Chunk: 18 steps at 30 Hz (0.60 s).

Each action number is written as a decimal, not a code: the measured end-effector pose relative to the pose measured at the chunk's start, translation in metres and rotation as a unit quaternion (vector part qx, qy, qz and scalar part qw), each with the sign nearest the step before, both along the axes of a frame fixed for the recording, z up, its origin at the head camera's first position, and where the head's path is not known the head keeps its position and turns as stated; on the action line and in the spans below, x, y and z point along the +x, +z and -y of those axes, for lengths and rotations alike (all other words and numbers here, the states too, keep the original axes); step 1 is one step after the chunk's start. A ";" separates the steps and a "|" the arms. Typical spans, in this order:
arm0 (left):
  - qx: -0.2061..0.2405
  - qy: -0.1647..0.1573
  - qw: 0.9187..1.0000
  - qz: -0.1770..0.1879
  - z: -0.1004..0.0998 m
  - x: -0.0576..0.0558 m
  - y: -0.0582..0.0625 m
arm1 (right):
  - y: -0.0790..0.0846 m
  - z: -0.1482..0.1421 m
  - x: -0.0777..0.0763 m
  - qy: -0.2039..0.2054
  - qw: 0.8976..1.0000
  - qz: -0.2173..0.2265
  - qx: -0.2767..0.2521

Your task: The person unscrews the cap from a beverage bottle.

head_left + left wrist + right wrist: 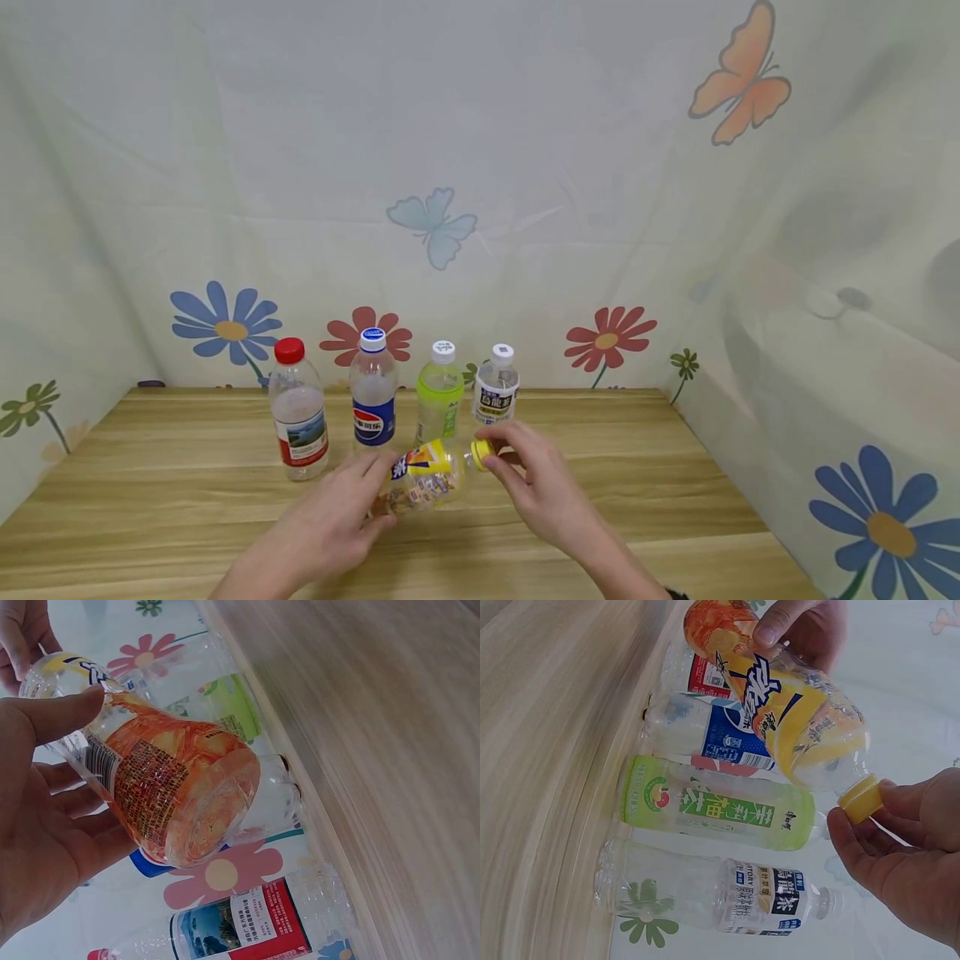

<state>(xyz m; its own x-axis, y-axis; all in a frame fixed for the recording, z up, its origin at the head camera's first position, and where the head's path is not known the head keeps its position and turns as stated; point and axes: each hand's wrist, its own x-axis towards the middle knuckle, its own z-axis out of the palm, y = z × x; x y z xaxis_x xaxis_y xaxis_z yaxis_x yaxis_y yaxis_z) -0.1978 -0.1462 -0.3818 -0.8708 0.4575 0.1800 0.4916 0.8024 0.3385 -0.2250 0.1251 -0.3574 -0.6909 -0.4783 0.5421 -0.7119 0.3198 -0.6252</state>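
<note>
A clear plastic drink bottle point(427, 482) with a yellow-and-orange label lies tilted between the two hands, its neck toward the right. My left hand point(341, 512) grips the body, thumb on one side and fingers around the other, as the left wrist view shows on the bottle point(180, 780). With thumb and fingertips, my right hand point(543, 487) pinches the yellow cap point(861, 799), which sits on the neck. The bottle's base faces the left wrist camera, and it looks empty of drink.
Behind the hands a row of upright bottles stands on the wooden table point(600, 467): a red-capped bottle point(300, 417), a blue-labelled cola bottle point(373, 400), a green-labelled bottle point(440, 396) and a white-capped oolong tea bottle point(497, 392). A flower-printed curtain point(525, 275) encloses the table's back and sides.
</note>
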 end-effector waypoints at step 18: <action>0.006 0.003 1.000 0.011 0.001 0.001 0.001 | 0.002 0.000 0.002 0.033 0.999 0.017 -0.026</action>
